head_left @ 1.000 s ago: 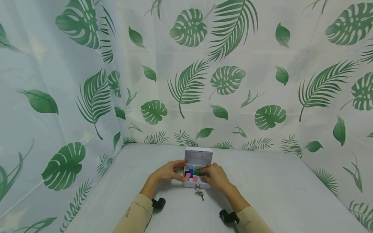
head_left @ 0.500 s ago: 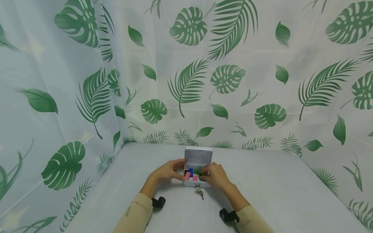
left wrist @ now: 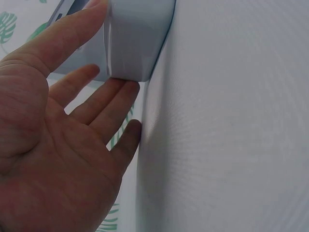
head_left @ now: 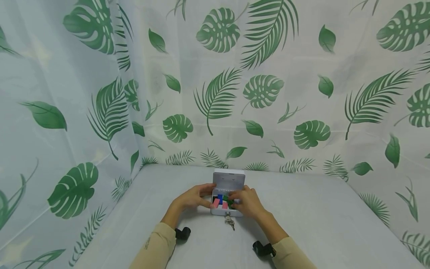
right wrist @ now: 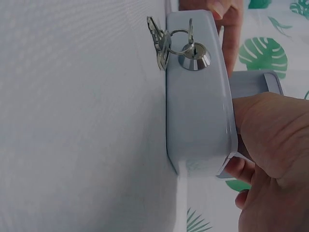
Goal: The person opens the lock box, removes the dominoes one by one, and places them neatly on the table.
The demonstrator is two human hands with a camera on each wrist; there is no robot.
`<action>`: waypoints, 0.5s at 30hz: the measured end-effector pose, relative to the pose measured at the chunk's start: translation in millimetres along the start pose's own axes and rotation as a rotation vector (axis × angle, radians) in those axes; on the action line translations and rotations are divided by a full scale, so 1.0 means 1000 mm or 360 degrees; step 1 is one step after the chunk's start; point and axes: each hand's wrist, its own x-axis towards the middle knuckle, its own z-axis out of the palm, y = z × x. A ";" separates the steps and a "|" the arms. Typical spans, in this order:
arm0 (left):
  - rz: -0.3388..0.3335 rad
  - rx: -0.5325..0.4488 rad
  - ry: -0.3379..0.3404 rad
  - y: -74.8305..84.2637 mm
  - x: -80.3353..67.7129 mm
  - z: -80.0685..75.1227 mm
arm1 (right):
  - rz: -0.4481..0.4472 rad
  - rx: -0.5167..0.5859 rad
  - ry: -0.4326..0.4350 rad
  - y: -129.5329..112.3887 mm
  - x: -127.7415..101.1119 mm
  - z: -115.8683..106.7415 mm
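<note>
A small pale grey lockbox (head_left: 220, 212) sits on the table with its lid (head_left: 229, 181) raised. Inside lie a blue block (head_left: 220, 197), pink blocks (head_left: 216, 203) and green blocks (head_left: 230, 202). My left hand (head_left: 193, 197) rests against the box's left side, its fingers fairly straight and the thumb at the front rim. Over the right half, my right hand (head_left: 249, 202) reaches in with curled fingers and seems to pinch a green block; its fingertips are largely hidden in the right wrist view. Keys (right wrist: 161, 44) hang on a ring from the front lock (right wrist: 195, 55).
White cloth covers the table (head_left: 319, 216). Behind it and to the left hang curtains (head_left: 268, 123) printed with green leaves. Small black devices (head_left: 183, 234) are strapped at both wrists.
My right fingers have shifted slightly within the box, and the green blocks under them have changed position. My left hand, the box and the keys stay in place.
</note>
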 end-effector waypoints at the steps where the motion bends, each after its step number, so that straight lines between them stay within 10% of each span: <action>1: -0.0001 -0.0002 0.0000 0.000 0.000 0.000 | -0.0001 -0.0008 -0.0007 0.000 0.000 0.000; 15: -0.0023 -0.0016 0.0021 0.001 -0.001 0.001 | -0.0030 -0.0104 -0.0042 0.000 0.003 0.000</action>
